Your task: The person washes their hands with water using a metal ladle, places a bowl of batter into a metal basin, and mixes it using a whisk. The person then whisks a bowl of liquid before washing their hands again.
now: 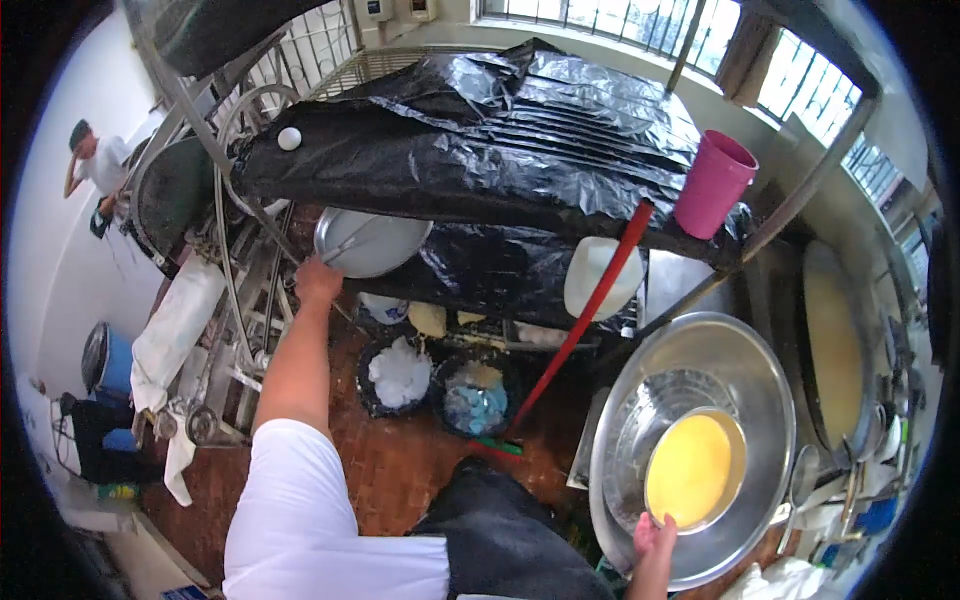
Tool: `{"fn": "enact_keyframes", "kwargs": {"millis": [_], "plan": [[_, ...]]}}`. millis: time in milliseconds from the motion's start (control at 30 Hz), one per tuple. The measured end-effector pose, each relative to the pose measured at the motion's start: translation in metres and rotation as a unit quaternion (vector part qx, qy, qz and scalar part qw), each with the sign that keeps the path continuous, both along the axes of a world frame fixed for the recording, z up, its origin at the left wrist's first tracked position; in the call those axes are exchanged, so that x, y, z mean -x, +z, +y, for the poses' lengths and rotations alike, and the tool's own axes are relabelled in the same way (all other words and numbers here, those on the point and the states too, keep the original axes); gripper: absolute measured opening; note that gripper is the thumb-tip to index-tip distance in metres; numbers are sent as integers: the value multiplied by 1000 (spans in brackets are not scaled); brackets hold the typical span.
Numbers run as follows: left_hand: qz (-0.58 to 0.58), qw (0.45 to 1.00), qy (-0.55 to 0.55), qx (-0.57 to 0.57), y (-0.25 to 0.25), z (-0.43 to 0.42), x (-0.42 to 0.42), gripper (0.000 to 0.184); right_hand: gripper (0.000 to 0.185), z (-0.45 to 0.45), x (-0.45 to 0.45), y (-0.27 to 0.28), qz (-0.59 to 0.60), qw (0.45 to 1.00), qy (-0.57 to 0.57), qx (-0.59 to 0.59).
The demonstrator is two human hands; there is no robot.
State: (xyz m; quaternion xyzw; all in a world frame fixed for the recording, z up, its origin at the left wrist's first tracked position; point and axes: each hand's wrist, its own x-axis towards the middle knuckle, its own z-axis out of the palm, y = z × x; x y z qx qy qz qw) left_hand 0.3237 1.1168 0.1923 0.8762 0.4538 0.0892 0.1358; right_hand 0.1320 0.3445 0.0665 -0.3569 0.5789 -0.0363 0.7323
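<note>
My left hand is closed at the near rim of a metal bowl of whitish contents. A utensil in that bowl runs toward my fingers; whether I grip it or the rim, I cannot tell. My right hand pinches the near rim of a round metal pot holding yellow liquid. That pot sits inside a large, wide metal basin at my right.
Black plastic sheeting covers the rack ahead, with a pink bucket and a white ball on it. A red pole leans across. Tubs stand on the floor. Far left is another person.
</note>
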Motion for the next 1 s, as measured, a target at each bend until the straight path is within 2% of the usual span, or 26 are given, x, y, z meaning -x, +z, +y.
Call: {"fn": "enact_keyframes", "kwargs": {"millis": [67,167,267,333,433,467,533,600,667,700,733,833,933,1000], "plan": [[89,993,-4,-79,3,10,-2,51,48,-2,0,-4,-3,1000,-5,-16],[149,974,-61,-160,-7,40,9,44,47,9,-5,5,2,999,-7,-46],[231,969,-66,-54,10,54,9,38,46,20,-4,9,-7,1000,4,-24],[212,973,-72,-47,-15,70,6,36,47,26,-5,18,-29,1000,6,0],[153,980,-126,-28,-22,72,14,34,47,-9,-13,-6,18,996,-4,-85],[130,979,-153,-19,-21,65,16,33,47,-8,-12,-7,9,997,-15,-74],[54,979,-101,169,-5,51,17,31,47,-9,-12,-9,-9,998,-36,-52],[-35,928,-34,368,3,47,25,31,47,-17,-15,-14,16,996,-40,-82],[-133,815,41,563,6,40,41,31,47,-22,-14,-17,1,996,-26,-83],[-165,779,57,603,7,32,48,33,48,-22,-9,-21,-27,997,-11,-70],[-194,748,65,631,8,23,53,33,49,-20,-7,-22,-55,997,4,-56],[-261,654,77,706,3,-1,66,35,49,-19,-12,-20,-41,997,0,-65],[-292,614,71,730,-2,-26,77,34,47,-17,-11,-14,-10,996,-4,-93],[-300,628,68,715,4,-45,82,33,48,-10,-12,-2,10,992,13,-125]]}}
